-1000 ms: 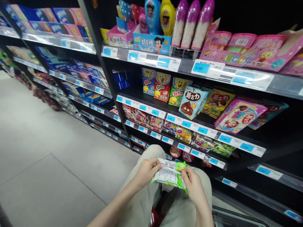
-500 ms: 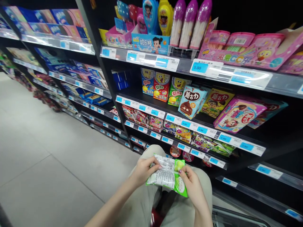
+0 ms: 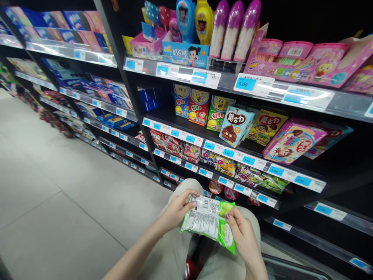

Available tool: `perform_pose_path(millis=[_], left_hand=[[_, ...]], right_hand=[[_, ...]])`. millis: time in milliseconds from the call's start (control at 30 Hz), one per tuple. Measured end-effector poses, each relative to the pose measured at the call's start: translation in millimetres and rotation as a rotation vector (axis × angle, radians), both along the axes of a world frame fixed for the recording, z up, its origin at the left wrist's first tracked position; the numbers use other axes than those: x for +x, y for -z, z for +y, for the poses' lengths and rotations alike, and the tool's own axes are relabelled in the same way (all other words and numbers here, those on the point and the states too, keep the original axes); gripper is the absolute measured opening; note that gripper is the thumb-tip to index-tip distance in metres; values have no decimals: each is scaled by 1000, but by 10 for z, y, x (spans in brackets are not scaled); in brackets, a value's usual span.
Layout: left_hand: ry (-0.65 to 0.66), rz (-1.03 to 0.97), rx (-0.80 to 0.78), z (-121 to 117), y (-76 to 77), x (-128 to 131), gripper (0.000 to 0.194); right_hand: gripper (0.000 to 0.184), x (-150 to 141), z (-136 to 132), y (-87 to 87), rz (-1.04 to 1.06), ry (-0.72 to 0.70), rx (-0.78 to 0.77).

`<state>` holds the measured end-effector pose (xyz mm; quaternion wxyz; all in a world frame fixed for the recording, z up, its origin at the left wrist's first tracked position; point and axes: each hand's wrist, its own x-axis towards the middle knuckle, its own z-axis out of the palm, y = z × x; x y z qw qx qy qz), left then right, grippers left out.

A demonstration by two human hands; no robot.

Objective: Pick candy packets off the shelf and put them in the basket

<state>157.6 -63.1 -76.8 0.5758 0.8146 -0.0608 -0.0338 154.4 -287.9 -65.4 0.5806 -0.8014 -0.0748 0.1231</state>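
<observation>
Between my two hands, above my lap, is a green and white candy bag, its printed back facing up and pale green fruit pictured on its right end. My left hand pinches the bag's left edge between thumb and fingers. At the other end, my right hand grips the green right edge, thumb on top; its other fingers are partly hidden. The bag tilts slightly, its right end nearer to me. Below it are my knees in light trousers.
In front, a dark shelf unit holds boxed snacks, several small candy bags on the tier below, and pink candy tubs higher up. Price rails stick out along the shelf edges. Grey floor tiles stretch left; a dark-rimmed container stands at lower right.
The candy bag has shifted a little right and toward me, its right end lower. My right hand moved with it; my left fingers have shifted slightly at the upper left edge.
</observation>
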Motion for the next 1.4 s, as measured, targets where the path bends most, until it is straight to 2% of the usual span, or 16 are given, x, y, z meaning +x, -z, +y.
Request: perform_pose_path(millis=[167,267,367,433,533,600,667,767,833,1000,1100,1233,1400], left_hand=[[116,130,-418,-19,33,-9,30],[120,240,-548,-45,-13,-21,36],[29,243,-522,-98,-60,-26,37],[-38,187,-495,-140,-75,-29,30],[-120,98,-422,-187,-91,-39,16],[-158,37,-356,-192,-108,-49,12],[-177,-26,-292,-175,-126,-57,11],[-185,-103,-217,-130,-137,-69,10],[-179,-132,-180,-105,-134,-83,11],[-201,-226,-47,-107,-139,-123,12],[-153,-166,-126,-138,-151,-114,13],[-37,-13,-359,-168,-129,-59,17],[-107,200,-621,-192,-87,-10,21]], right_hand=[[37,-34,-53,-41,3,-6,19],[35,-26,-94,-7,-1,-12,28],[31,-16,-98,-13,-36,-50,1],[29,-7,-70,-31,-81,-55,-32],[28,9,0,-36,-105,4,-38],[29,19,45,-20,-53,72,24],[29,27,73,-4,-19,100,116],[26,34,91,-4,-27,42,223],[27,33,106,-16,-20,45,225],[30,-11,124,-40,25,155,154],[32,-63,45,-61,20,136,55],[32,-108,-81,-107,-82,117,-91],[32,-109,-79,-131,-114,96,-129]])
